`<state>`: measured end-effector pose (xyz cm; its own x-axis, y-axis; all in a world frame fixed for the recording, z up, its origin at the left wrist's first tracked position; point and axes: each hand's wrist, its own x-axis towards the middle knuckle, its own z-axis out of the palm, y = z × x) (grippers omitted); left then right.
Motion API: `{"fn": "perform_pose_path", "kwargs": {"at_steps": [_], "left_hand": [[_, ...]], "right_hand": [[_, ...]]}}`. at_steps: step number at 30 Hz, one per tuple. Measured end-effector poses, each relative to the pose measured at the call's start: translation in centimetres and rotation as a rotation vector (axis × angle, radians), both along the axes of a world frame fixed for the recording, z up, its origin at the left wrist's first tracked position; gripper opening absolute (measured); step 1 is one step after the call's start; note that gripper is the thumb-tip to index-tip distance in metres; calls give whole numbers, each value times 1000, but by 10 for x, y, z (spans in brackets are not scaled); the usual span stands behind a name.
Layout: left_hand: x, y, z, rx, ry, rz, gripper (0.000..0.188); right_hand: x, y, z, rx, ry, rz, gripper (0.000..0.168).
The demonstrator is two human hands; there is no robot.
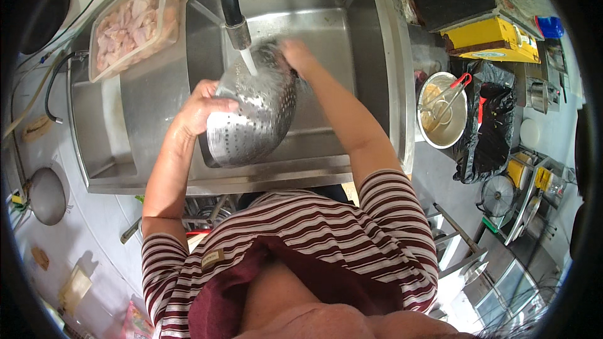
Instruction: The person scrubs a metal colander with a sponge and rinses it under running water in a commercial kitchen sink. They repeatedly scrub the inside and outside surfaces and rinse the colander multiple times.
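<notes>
My left hand (203, 108) grips the rim of a perforated metal colander (254, 122), thumb on its side. The colander is tilted over the large stainless steel sink basin (320, 47). Water pours from the metal-tipped black faucet (237, 35) onto the colander's upper part. My right hand (297, 59) is blurred at the colander's far right edge, by a dark blurred patch; whether it holds something there cannot be told.
A clear plastic tub (167, 23) of raw chicken pieces stands on the sink's left side, beside a smaller basin (101, 127). To the right are a metal bowl (443, 143) with red-handled tongs (459, 82) and a container lined with a black bag (501, 150).
</notes>
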<state>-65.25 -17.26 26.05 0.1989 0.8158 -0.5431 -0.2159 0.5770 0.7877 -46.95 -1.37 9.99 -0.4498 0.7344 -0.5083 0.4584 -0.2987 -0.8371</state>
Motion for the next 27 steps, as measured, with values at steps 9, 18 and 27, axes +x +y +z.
{"fn": "perform_pose_path", "kwargs": {"at_steps": [9, 18, 27], "left_hand": [[30, -25, 62, 364, 562, -956, 11], [18, -40, -59, 847, 1101, -1070, 19], [-54, -33, -222, 869, 1664, -1149, 14]], "right_hand": [[101, -36, -50, -268, 175, -663, 36], [130, -19, -34, 174, -137, -535, 27], [98, -20, -65, 645, -448, -259, 31]]}}
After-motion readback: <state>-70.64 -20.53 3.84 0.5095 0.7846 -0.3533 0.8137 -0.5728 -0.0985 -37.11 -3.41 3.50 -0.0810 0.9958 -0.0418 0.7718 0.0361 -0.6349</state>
